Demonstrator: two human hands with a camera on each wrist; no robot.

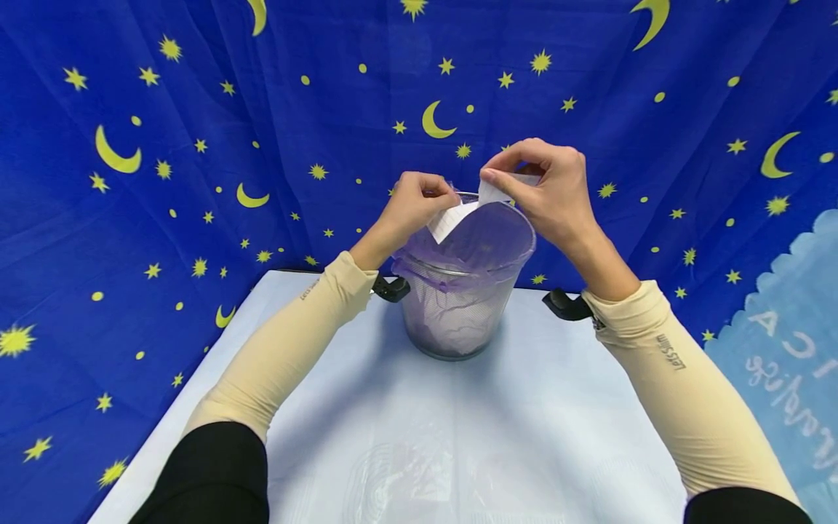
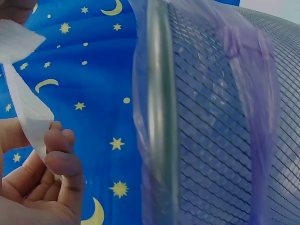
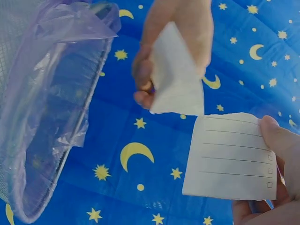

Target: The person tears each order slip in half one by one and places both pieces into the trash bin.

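Over the mouth of a mesh wastebasket [image 1: 455, 316] lined with a purple plastic bag [image 1: 487, 236], both hands hold paper. My left hand [image 1: 412, 205] pinches one white paper piece [image 1: 448, 223] between thumb and fingers. Another piece, a lined note sheet [image 3: 229, 157] with small checkboxes at its right side, is pinched by my right hand [image 1: 555, 188]. In the right wrist view the two pieces meet only at a corner, the upper edge of the lined one looking torn. The left wrist view shows the basket's metal rim [image 2: 161, 117] beside the left hand, bag draped over it.
The basket stands toward the back of a white-covered table [image 1: 406, 407]. Behind it hangs a blue cloth [image 1: 366, 87] with yellow moons and stars. A light blue lettered cloth [image 1: 785, 349] is at the right. Black camera mounts [image 1: 566, 306] sit at the wrists.
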